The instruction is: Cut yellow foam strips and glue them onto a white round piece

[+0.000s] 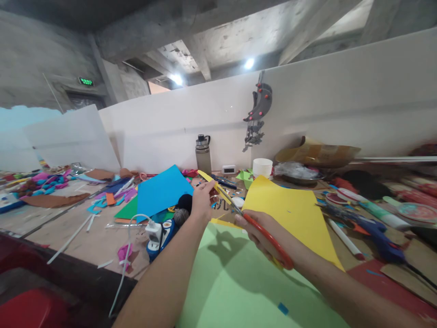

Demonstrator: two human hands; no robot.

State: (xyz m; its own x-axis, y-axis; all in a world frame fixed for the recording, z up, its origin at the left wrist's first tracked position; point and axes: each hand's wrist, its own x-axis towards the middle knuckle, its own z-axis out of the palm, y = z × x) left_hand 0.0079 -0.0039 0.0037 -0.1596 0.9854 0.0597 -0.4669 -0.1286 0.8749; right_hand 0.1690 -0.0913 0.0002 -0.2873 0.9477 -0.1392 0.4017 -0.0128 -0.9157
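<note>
Nearest you: light green sheet (218, 282) on the table (73, 228), running off the bottom of the view; blue scrap (283, 308) lies on it. Your right hand (273, 225) is over the sheet's far right part, gripping the scissors (275, 243) by the orange-red handle, blades pointing up and away to the left. Your left hand (203, 200) pinches a narrow yellow strip (206, 176) above the sheet's far edge, in the air. Strip's lower end meets the blades; too small to tell if they're actually biting.

For a clean cut: keep the strip taut, pinch close to the cut line but fingertips off the blade path. Feed the paper with your left hand, hold the scissors steady, take long even strokes and don't snap the tips shut. Strip is thin, so it'll probably flex or twist if pinched too far off.

Farther: yellow sheet (287, 205) past the green sheet's far right edge; blue sheet (164, 191) left of your left hand. Along the table's back edge: bottle (204, 159), small digital clock (228, 170), stacked white cups (262, 167). Behind, grey moon ornament (263, 102) hangs against the white panel (164, 132).
</note>
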